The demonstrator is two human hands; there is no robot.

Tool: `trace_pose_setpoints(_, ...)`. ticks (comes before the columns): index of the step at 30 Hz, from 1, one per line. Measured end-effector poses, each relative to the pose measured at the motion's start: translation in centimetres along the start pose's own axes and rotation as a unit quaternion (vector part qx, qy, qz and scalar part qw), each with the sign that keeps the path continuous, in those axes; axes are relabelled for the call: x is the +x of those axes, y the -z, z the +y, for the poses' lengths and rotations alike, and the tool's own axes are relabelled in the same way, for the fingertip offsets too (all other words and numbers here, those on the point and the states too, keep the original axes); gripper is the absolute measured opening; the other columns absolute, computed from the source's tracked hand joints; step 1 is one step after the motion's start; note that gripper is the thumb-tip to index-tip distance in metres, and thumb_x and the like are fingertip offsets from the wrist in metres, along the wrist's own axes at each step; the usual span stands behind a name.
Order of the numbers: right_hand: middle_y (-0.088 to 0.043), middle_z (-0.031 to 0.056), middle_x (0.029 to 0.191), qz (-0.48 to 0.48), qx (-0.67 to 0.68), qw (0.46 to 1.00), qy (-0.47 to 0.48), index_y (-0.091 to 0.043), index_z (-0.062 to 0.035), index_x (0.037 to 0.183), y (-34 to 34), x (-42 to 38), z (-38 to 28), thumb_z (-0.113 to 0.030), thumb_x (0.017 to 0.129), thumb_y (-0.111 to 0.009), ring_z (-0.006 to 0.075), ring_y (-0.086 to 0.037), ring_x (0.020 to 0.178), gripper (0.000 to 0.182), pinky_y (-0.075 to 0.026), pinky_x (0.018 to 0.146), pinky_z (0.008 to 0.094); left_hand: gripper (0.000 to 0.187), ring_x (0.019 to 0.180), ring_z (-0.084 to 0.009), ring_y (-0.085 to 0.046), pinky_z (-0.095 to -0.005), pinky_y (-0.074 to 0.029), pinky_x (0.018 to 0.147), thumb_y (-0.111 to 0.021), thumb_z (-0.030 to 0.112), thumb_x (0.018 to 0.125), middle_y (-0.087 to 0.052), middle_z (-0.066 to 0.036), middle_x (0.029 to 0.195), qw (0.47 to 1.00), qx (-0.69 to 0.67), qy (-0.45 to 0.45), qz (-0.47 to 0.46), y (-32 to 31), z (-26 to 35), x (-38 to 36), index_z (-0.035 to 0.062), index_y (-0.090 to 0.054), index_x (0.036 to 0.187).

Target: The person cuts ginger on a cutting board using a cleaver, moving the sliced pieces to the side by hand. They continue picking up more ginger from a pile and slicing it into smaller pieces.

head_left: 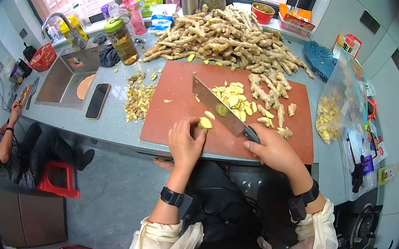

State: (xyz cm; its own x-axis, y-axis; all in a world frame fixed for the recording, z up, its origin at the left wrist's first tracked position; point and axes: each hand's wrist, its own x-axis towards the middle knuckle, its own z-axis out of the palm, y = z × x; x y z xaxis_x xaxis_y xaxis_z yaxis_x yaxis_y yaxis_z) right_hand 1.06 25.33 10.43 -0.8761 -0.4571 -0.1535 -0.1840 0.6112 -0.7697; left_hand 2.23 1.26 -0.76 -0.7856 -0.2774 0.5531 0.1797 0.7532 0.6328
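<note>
My right hand (276, 148) is wrapped round the black handle of a cleaver (217, 107), its broad blade slanting up to the left over the cutting board (172, 101). Between the fingers of my left hand (186, 140) is a cut piece of ginger (205, 123), held against the board just left of the blade. Behind the cleaver lies a heap of yellow ginger slices (233, 96). Several unsliced ginger roots (270, 91) rest at the board's right side. Beyond the board rises a large pile of whole ginger (226, 37).
Ginger scraps (138, 101) and a phone (97, 101) lie left of the board, near the sink (67, 79). A lidded jar (121, 41) stands behind them. At right are a plastic bag of ginger slices (329, 116) and a blue basket (320, 57). Another person (4, 149) sits at far left.
</note>
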Motion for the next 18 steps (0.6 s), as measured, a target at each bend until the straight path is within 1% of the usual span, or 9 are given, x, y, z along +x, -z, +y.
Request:
trace_pose_setpoints(1,-0.065,0.0082,0.080,0.000,0.000,1.000,-0.001,-0.061,-0.0010,0.120,0.0,0.0,-0.2,-0.020,0.098,-0.068,0.0163,-0.062,0.061,0.030,-0.049,0.056,0.0330,0.029,0.093,-0.0279,-0.065,-0.0403,-0.046,0.086,-0.084,0.017,0.081,-0.070,-0.005,0.101,1.000,-0.001,0.003,0.001,0.0,0.0,0.0,0.0108,-0.070,0.104)
trace_pose_setpoints(3,-0.067,0.0114,0.085,0.001,-0.005,1.000,0.029,-0.061,-0.0010,0.122,-0.2,-0.1,-0.6,-0.020,0.098,-0.068,0.0206,-0.065,0.070,0.032,-0.051,0.063,0.0355,0.027,0.092,-0.0279,-0.065,-0.0404,-0.046,0.085,-0.084,0.017,0.081,-0.070,-0.005,0.101,1.000,-0.001,-0.001,0.006,0.1,0.1,-0.1,0.0107,-0.069,0.103)
trace_pose_setpoints(4,-0.067,0.0114,0.085,0.001,-0.005,1.000,0.029,-0.061,-0.0010,0.122,-0.2,0.0,-1.0,-0.020,0.098,-0.068,0.0206,-0.065,0.070,0.032,-0.051,0.063,0.0355,0.026,0.091,-0.0280,-0.064,-0.0405,-0.046,0.084,-0.083,0.016,0.081,-0.070,-0.005,0.100,1.000,-0.002,-0.006,0.014,0.2,0.1,-0.1,0.0105,-0.069,0.102)
trace_pose_setpoints(6,-0.070,0.0264,0.108,-0.018,-0.024,0.999,0.015,-0.062,0.0003,0.119,-0.2,0.2,-1.7,-0.025,0.097,-0.066,0.0442,-0.067,0.103,0.034,-0.052,0.088,0.0495,0.025,0.091,-0.0279,-0.064,-0.0406,-0.046,0.084,-0.083,0.015,0.081,-0.070,-0.005,0.099,1.000,-0.014,-0.010,0.014,0.3,0.0,0.0,0.0103,-0.069,0.101)
trace_pose_setpoints(16,-0.070,0.0281,0.105,-0.021,-0.083,0.996,0.030,-0.060,0.0001,0.121,-0.6,1.2,-1.5,-0.026,0.097,-0.065,0.0464,-0.067,0.101,0.036,-0.051,0.087,0.0523,0.020,0.091,-0.0273,-0.064,-0.0402,-0.045,0.081,-0.080,0.013,0.082,-0.071,-0.005,0.099,0.999,-0.030,-0.015,0.013,0.3,-0.2,0.0,0.0101,-0.069,0.099)
trace_pose_setpoints(18,-0.069,0.0295,0.104,-0.029,-0.080,0.996,0.035,-0.059,0.0018,0.116,-0.6,1.3,-1.6,-0.026,0.098,-0.066,0.0468,-0.066,0.101,0.034,-0.051,0.086,0.0534,0.020,0.092,-0.0272,-0.064,-0.0402,-0.045,0.082,-0.080,0.014,0.082,-0.072,-0.005,0.100,0.999,-0.032,-0.009,0.009,0.4,0.0,0.0,0.0101,-0.069,0.099)
